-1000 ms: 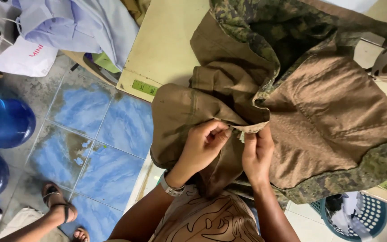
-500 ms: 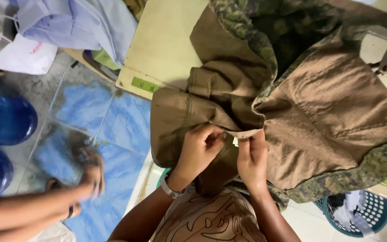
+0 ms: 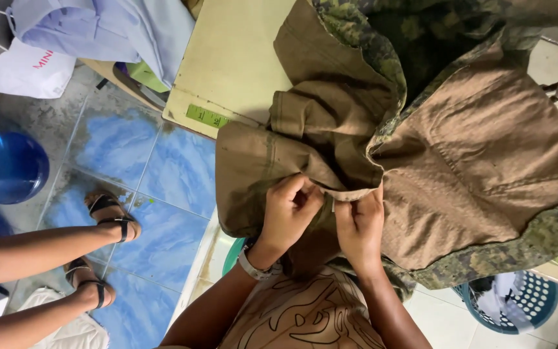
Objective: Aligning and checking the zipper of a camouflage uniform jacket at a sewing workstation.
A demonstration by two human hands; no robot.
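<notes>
- The floor [image 3: 143,168] on the left is tiled in mottled blue and grey; a pale cream table [image 3: 234,58] stands at the far centre, with a green ruler strip [image 3: 206,117] along its near edge.
- A brown garment with a camouflage outer side [image 3: 460,148] is spread across the table and hangs off its near edge toward the person, lining side up.
- The left hand [image 3: 290,216] is closed, its fingers curled around a folded brown hem at the near edge of the garment; a pale watch [image 3: 251,266] sits on that wrist.
- The right hand [image 3: 361,226] is just beside it, also closed, pinching the same hem between thumb and fingers; a small pale tag shows between the two hands.
- On the far left, blue water jugs [image 3: 1,165] stand on the floor, with a white bag [image 3: 17,68] and pale lilac clothing [image 3: 104,29] beyond them.
- Another person's legs and black sandals [image 3: 108,213] rest on the tiles at near left.
- A blue laundry basket [image 3: 521,304] with cloth in it sits on the floor at near right.
</notes>
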